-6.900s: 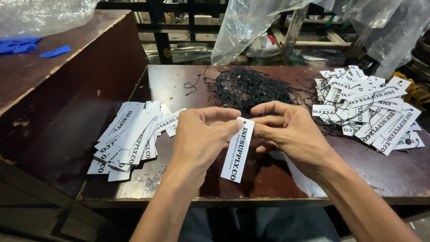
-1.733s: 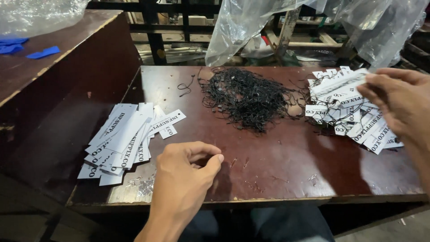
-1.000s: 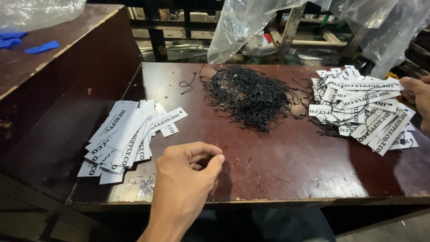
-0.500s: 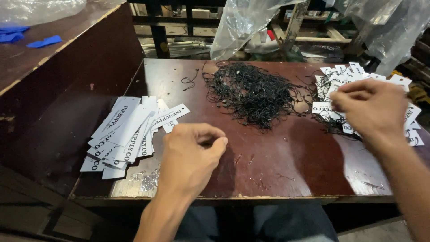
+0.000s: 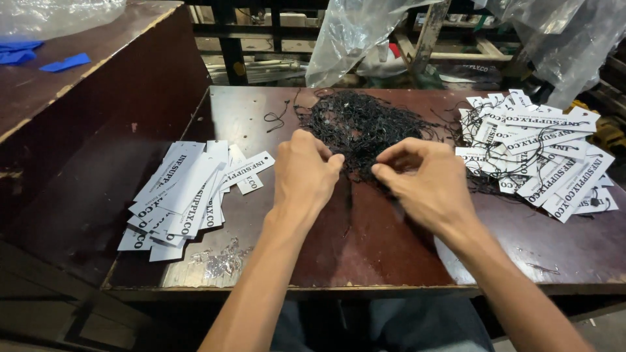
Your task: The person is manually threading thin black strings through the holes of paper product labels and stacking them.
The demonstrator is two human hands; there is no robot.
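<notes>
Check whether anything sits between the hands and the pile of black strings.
Nothing visible does. The left hand and right hand are already at the near edge of the black string pile, fingers touching its strands.

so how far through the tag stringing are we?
Can't tell which tag stack is finished. The right pile of white tags has black cords running through it; the left pile shows none. In hand: both the left hand and right hand are picking at the black cord heap, still large.
</notes>
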